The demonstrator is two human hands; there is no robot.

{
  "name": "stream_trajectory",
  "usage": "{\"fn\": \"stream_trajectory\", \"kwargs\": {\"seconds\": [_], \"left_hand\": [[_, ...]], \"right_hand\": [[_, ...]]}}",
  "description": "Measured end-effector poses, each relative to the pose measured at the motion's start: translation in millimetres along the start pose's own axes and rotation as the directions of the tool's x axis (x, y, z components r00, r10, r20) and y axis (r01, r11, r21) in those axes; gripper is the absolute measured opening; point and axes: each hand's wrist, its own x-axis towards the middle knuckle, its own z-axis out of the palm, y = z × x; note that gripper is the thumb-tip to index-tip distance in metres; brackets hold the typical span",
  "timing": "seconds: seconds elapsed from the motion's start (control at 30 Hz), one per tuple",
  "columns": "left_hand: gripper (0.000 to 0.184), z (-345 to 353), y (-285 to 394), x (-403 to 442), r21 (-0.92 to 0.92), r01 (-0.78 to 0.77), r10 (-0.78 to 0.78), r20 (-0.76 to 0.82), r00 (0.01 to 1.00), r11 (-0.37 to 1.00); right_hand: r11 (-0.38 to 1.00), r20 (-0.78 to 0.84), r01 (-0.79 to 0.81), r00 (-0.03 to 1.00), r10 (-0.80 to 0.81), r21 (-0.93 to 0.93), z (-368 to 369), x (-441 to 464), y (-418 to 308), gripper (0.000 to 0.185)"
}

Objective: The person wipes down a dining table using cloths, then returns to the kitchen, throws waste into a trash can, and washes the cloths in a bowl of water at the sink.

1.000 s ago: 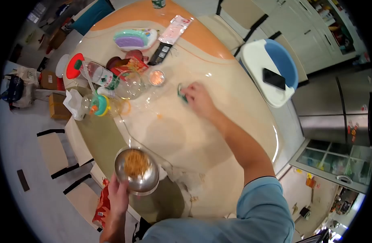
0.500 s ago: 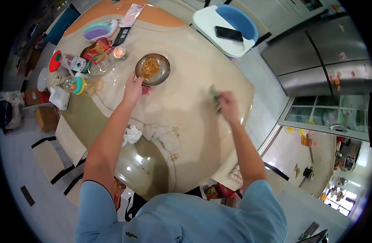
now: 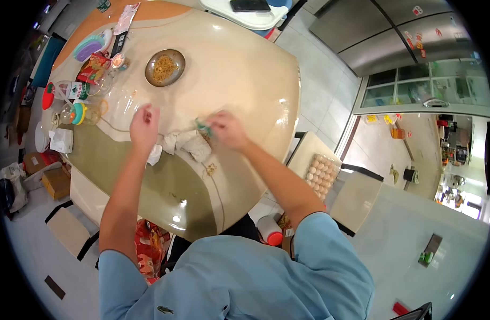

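My right hand (image 3: 227,129) is closed on a small, crumpled green thing (image 3: 203,128), blurred and too unclear to name. It is just above the far edge of a whitish crumpled cloth (image 3: 196,146) on the table. My left hand (image 3: 144,128) has its fingers curled, and nothing shows in them. It is left of the cloth, near a white crumpled tissue (image 3: 154,155). Beyond both hands stands a metal bowl (image 3: 179,73) with brown noodles (image 3: 164,68) in it, touched by neither hand. A few noodle scraps (image 3: 210,169) lie near the cloth.
Along the table's left side are a baby bottle (image 3: 80,113), a red-capped bottle (image 3: 63,92), a red packet (image 3: 94,68), a small jar (image 3: 118,61) and a tissue pack (image 3: 61,140). A white high chair tray (image 3: 250,20) carries a phone. An egg tray (image 3: 322,176) rests on a chair.
My left hand has let go of the bowl and come nearer to me. My right hand has moved left to the cloth, keeping the green thing. The whole view has shifted and turned.
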Motion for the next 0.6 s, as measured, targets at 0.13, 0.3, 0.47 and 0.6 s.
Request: {"fn": "stream_trajectory", "kwargs": {"seconds": [0.13, 0.3, 0.47, 0.6], "left_hand": [[0.053, -5.0, 24.0, -73.8, 0.281, -0.372, 0.316, 0.226, 0.921, 0.884], [0.06, 22.8, 39.8, -102.7, 0.292, -0.534, 0.384, 0.44, 0.811, 0.793], [0.061, 30.4, 28.6, -100.3, 0.335, -0.53, 0.382, 0.416, 0.825, 0.779], [0.056, 33.8, 20.6, -98.0, 0.326, -0.537, 0.41, 0.384, 0.827, 0.778]], "right_hand": [[0.962, -0.273, -0.246, 0.94, 0.206, -0.121, -137.7, 12.5, 46.0, 0.025], [0.807, -0.367, -0.141, 0.925, -0.099, -0.573, -146.5, -35.2, 72.4, 0.022], [0.819, -0.512, -0.339, 0.856, 0.065, -0.463, -33.3, -128.6, -5.5, 0.025], [0.919, -0.444, -0.254, 0.891, 0.1, -0.303, 70.3, -159.5, -59.0, 0.026]]}}
